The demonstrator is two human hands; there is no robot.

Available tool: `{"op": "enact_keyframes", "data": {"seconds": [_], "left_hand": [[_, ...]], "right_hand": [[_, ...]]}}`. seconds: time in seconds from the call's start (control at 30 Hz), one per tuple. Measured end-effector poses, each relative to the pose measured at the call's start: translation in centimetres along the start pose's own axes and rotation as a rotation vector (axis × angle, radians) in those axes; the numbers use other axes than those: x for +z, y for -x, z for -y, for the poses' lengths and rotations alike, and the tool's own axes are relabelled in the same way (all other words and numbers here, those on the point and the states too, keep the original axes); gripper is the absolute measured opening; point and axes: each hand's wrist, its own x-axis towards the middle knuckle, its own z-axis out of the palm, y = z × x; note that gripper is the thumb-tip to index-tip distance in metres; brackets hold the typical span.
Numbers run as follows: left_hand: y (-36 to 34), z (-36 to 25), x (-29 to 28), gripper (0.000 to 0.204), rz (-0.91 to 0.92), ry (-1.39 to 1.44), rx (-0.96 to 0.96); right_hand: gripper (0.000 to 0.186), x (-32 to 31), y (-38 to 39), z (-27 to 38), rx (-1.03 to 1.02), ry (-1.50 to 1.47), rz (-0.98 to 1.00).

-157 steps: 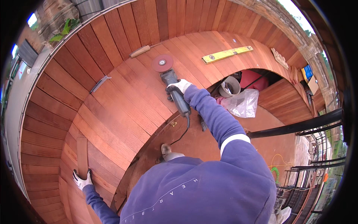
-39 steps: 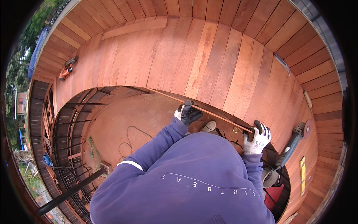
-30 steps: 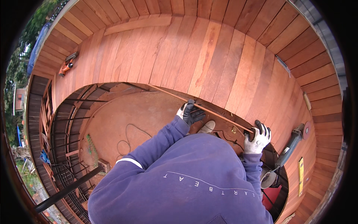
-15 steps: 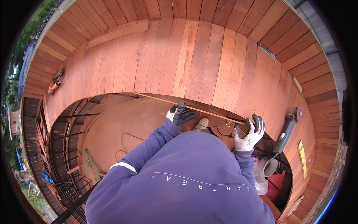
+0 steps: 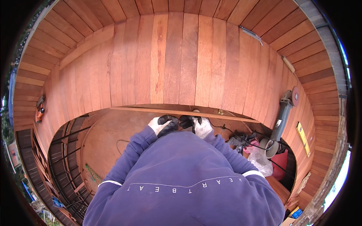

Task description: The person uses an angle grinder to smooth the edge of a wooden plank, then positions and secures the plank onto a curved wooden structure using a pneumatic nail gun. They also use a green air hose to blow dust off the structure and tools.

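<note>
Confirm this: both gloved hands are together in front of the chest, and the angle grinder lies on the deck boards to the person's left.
Not quite. The angle grinder lies on the deck boards to the person's right, as the head view shows. The left hand and right hand are together at the chest.

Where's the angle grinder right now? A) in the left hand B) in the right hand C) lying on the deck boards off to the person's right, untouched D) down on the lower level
C: the angle grinder lies on the deck boards, while the left hand and right hand meet in front of the chest.
</note>
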Motion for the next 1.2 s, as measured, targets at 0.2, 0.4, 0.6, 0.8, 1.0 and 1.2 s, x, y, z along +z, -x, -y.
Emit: {"op": "enact_keyframes", "data": {"seconds": [0.2, 0.4, 0.6, 0.8, 1.0, 1.2], "left_hand": [[0.1, -5.5, 2.2, 0.027, 0.01, -0.653, 0.094], [-2.7, -1.1, 0.4, 0.022, -0.008, -0.632, 0.5], [-4.3, -0.3, -1.1, 0.027, 0.197, -0.563, 0.426], [-5.1, 0.4, -1.5, 0.025, 0.183, -0.469, 0.559], [-5.2, 1.3, -2.1, 0.025, 0.112, -0.518, 0.492], [-4.6, -0.3, -1.3, 0.025, 0.082, -0.572, 0.489]], "right_hand": [[0.029, -1.5, -0.3, 2.7, 0.145, 0.164, -0.003], [0.028, -1.7, -0.8, 2.5, 0.029, 0.191, -0.093], [0.023, -1.8, -1.7, -0.5, -0.004, 0.042, 0.006], [0.016, -2.6, -2.2, 2.3, 0.018, -0.081, 0.046], [0.016, -2.4, -2.7, 2.7, -0.116, 0.154, -0.024], [0.023, -3.3, -3.0, 2.7, -0.027, 0.04, 0.12]]}}
